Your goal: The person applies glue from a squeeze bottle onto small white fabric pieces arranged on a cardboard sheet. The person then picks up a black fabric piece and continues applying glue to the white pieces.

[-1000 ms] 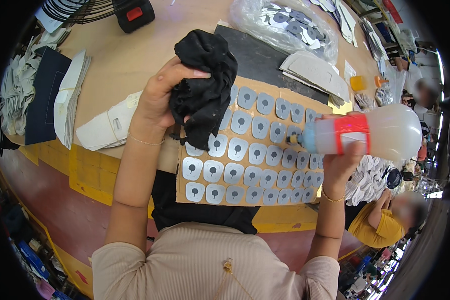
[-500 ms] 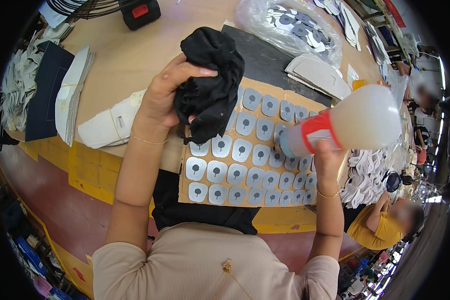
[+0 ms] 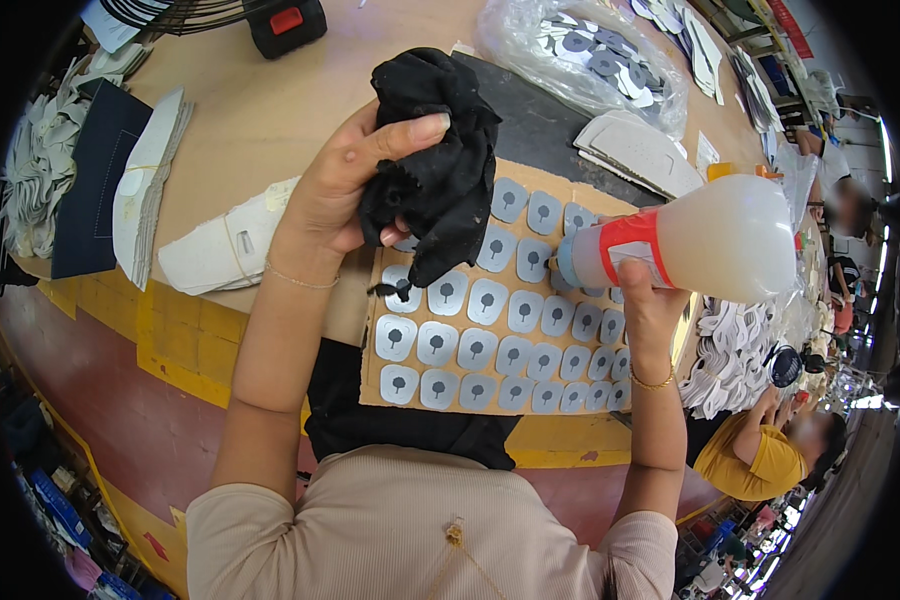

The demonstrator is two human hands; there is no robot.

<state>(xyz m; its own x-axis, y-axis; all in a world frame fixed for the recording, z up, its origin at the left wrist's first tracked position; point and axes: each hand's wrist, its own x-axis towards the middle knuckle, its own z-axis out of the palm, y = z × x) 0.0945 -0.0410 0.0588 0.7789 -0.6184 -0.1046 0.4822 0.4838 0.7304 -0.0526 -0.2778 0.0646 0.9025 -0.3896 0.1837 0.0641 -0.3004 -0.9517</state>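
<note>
Crumpled in my left hand (image 3: 345, 175) is a black cloth (image 3: 440, 150), held up over the left part of a cardboard sheet (image 3: 370, 385). My right hand (image 3: 648, 305) grips a translucent squeeze bottle (image 3: 735, 240) with a red band, tipped on its side so that its blue-grey cap (image 3: 565, 262) points left toward the cloth. Rows of rounded silver-grey pieces (image 3: 437, 343), each with a dark tree-like mark, lie on the cardboard below both hands. Cloth and bottle are apart, and they hide some of the upper pieces.
A clear plastic bag (image 3: 585, 60) of cut pieces lies beyond a dark mat (image 3: 540, 120). Stacked pale panels (image 3: 635, 150) sit on the right, a banded bundle (image 3: 232, 243) on the left. White pieces (image 3: 725, 355) pile up near a co-worker in a yellow shirt (image 3: 755, 455).
My left hand and the cloth have shifted slightly right, with the cloth turned a little. The bottle has swung to lie more level, its cap a bit higher.
</note>
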